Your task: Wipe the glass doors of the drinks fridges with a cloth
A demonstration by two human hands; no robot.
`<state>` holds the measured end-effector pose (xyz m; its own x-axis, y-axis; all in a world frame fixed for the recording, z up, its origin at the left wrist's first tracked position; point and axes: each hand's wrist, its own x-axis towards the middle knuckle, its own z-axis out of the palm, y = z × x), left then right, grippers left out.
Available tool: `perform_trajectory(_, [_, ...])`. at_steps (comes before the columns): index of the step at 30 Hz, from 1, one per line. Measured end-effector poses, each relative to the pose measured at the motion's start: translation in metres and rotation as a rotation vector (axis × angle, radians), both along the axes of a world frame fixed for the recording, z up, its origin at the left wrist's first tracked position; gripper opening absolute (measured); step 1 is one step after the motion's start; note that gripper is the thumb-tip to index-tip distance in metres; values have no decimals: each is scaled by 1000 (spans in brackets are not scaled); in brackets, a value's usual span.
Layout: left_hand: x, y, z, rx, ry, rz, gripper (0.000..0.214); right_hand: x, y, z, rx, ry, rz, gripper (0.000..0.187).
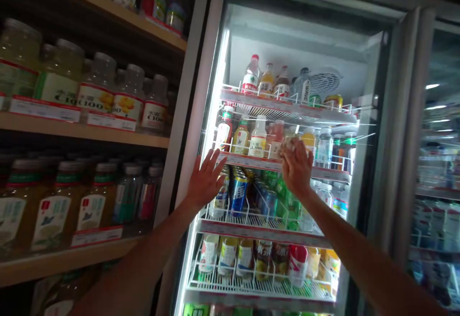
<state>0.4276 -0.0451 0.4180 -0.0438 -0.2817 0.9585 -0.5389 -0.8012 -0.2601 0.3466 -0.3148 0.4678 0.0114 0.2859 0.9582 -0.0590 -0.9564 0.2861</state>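
A tall drinks cooler with a glass door [294, 28] stands in front of me, lit from inside. My left hand [205, 178] is raised flat against or just before the left part of the glass, fingers spread and holding nothing. Farther right, my right hand [297, 168] is closed around a crumpled pale cloth [288, 145], held up to the glass at the height of the second shelf. Behind the glass near that hand are a pink bottle [276, 140] and a white-capped bottle [258, 136]. My right palm and part of the cloth are hidden.
On the left, wooden shelves [143, 136] hold rows of bottles, such as a juice bottle [52, 206]. Wire racks inside the cooler carry bottles and a blue can [239, 194]. At the right, beyond a metal door frame [406, 139], is another glass-fronted cooler [440, 172].
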Motion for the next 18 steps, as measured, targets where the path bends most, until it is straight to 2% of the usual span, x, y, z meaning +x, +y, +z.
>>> perform_trajectory(1, [-1,0,-3,0,5,1,47,1,-2,2,26,-14,2,37])
perform_trajectory(2, [-1,1,-4,-3,11,2,47,1,-2,-4,3,0,7,37])
perform_trajectory(3, [-1,1,-4,-6,18,5,47,0,0,-18,-55,32,19,38])
perform_trajectory(7, [-2,-2,-1,-6,26,17,47,-12,10,-108,-326,238,69,39])
perform_trajectory(8, [-3,-4,-2,-16,35,16,48,-15,10,-123,-369,273,71,39])
perform_trajectory(9, [-4,-6,-4,-31,48,12,49,-16,9,-131,-396,296,66,40])
perform_trajectory(10, [-5,-8,-8,-49,59,6,49,-16,7,-129,-400,300,60,41])
perform_trajectory(11, [-6,-10,-11,-62,68,0,50,-15,5,-120,-371,275,57,42])
perform_trajectory(15, [-9,-15,-24,-50,78,-19,48,-7,-6,-55,-11,68,43,45])
perform_trajectory(16, [-10,-16,-25,-49,88,-23,47,-5,-7,-49,45,44,44,44])
perform_trajectory(17, [-11,-17,-27,-53,101,-26,47,-6,-6,-51,56,53,48,43])
perform_trajectory(18, [-11,-18,-27,-62,115,-29,47,-7,-5,-63,28,91,53,42])
